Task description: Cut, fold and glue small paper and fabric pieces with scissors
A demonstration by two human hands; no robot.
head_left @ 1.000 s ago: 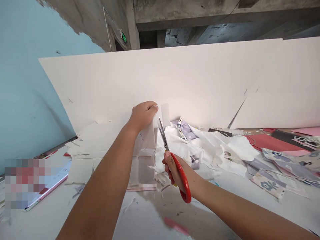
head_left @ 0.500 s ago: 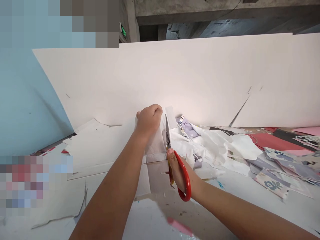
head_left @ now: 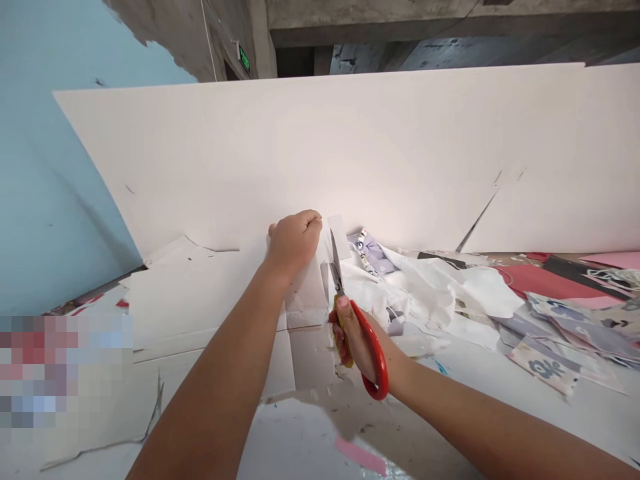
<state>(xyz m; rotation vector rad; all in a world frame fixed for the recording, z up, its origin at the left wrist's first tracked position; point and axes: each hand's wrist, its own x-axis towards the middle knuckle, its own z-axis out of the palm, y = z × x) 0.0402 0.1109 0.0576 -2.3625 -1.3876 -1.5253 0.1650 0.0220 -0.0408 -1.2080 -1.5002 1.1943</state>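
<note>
My left hand (head_left: 295, 241) is closed on the top of a piece of white card (head_left: 306, 287), its knuckles up and its fingertips hidden. Just right of it, my right hand (head_left: 353, 333) grips scissors (head_left: 340, 288) with red loops and a yellow inner grip. Their blades point up and away, slightly parted, at the card's right edge. A narrow white strip (head_left: 340, 237) stands out beside the blade tips. Part of the card lies behind my left forearm.
A tall white board (head_left: 380, 153) stands across the back. Crumpled white sheets (head_left: 440, 287), patterned scraps (head_left: 547, 367) and red sheets (head_left: 555, 283) lie to the right. Torn white cardboard (head_left: 180, 287) lies left. A pink strip (head_left: 361, 456) is near the front.
The scissor handles have spread a little and the red loop has moved slightly right. My left hand keeps its grip on the card, a little further left in view.
</note>
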